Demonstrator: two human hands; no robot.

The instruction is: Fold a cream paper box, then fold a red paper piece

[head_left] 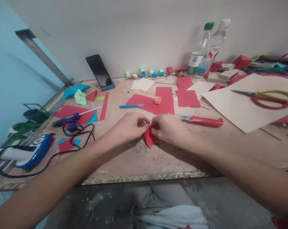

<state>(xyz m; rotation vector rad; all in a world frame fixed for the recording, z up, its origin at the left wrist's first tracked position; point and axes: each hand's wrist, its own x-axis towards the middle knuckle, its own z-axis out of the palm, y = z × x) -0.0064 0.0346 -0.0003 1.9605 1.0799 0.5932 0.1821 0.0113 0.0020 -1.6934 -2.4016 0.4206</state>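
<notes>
Between both hands, near the front middle of the table, is a small piece of red paper (150, 137) that hangs with a pointed end down. My left hand (131, 125) pinches its upper left edge. On the other side my right hand (166, 127) grips it with curled fingers. The fingers hide the paper's upper part. Just beyond the hands lie red paper sheets (166, 95) with a small pale orange folded piece (157, 100) on them. A blue pen (131, 106) rests close by, and a red-handled utility knife (203, 121) lies right of my right hand.
Scissors (265, 97) lie on a cream sheet (239, 117) at right. A blue glue gun (67, 120) with a black cord sits at left. A phone (99, 71) leans on a stand. Two plastic bottles (196, 58) and several small paper figures (151, 73) stand along the wall.
</notes>
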